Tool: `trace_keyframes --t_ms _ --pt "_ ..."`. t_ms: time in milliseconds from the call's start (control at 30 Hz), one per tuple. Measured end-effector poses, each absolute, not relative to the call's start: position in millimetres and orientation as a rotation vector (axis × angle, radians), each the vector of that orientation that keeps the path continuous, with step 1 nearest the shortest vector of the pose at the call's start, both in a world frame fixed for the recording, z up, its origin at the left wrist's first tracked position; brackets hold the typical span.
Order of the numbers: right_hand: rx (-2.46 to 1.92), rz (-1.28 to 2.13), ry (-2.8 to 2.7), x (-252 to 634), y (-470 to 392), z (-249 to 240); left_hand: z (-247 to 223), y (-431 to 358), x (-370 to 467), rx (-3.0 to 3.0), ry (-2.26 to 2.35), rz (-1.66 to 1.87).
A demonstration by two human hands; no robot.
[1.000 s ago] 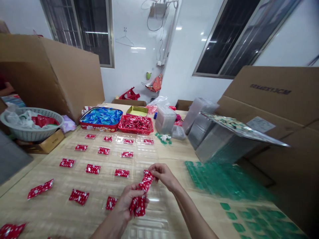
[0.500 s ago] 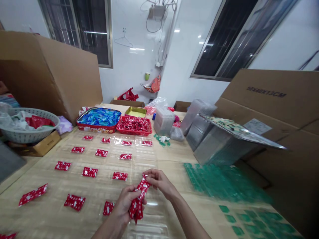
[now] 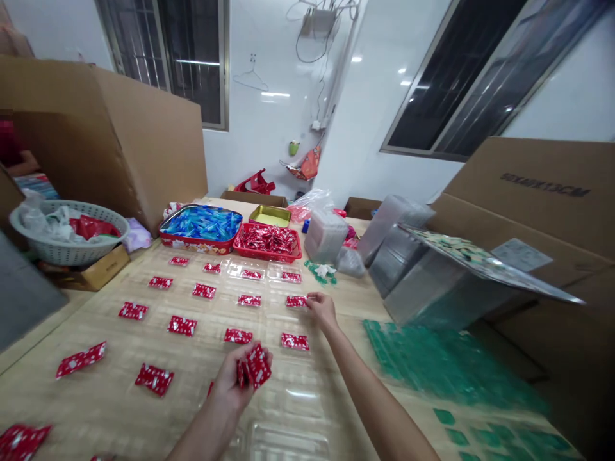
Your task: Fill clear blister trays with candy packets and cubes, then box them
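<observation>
My left hand (image 3: 240, 378) is closed round several red patterned packets (image 3: 254, 366), low in the middle of the view. Farther forward, my right hand (image 3: 321, 308) pinches the right end of a red packet (image 3: 296, 301) that lies over a clear plastic tray. Another packet (image 3: 295, 341) lies in the same column, nearer to me. Rows of clear trays (image 3: 288, 442) cover the table to the left, many with one red packet each.
Behind the trays stand a tin of blue packets (image 3: 200, 223) and a red basket (image 3: 300, 246) of red packets. Green pieces (image 3: 442, 358) and a silver tray (image 3: 480, 256) are at the right. A grey colander (image 3: 67, 246) sits left; a person's arm shows behind it.
My right hand has moved forward from my left hand to a farther tray. Two more red packets now lie in the right column. The camera view has shifted slightly left.
</observation>
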State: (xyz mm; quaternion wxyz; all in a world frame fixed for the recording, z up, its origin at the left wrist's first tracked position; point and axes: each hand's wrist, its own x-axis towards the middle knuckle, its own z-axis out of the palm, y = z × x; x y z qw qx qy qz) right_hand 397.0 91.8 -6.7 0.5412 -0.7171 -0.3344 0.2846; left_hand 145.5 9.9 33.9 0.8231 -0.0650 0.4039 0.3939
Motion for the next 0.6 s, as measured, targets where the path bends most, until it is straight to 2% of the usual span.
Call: trace_keyframes --t_ms 167,333,467,600 --pt "-1.647 0.660 -0.950 364 58 4 41 9 146 -0.164 0.823 0.923" --pt "-1.386 1.169 -1.170 305 -18 17 39 2 156 -0.143 0.760 0.934" --pt "-1.346 1.118 -1.137 298 -54 24 37 -11 165 -0.118 0.786 0.942" --pt "-1.432 1.124 -1.013 336 -70 19 36 -24 160 -0.076 0.864 0.906"
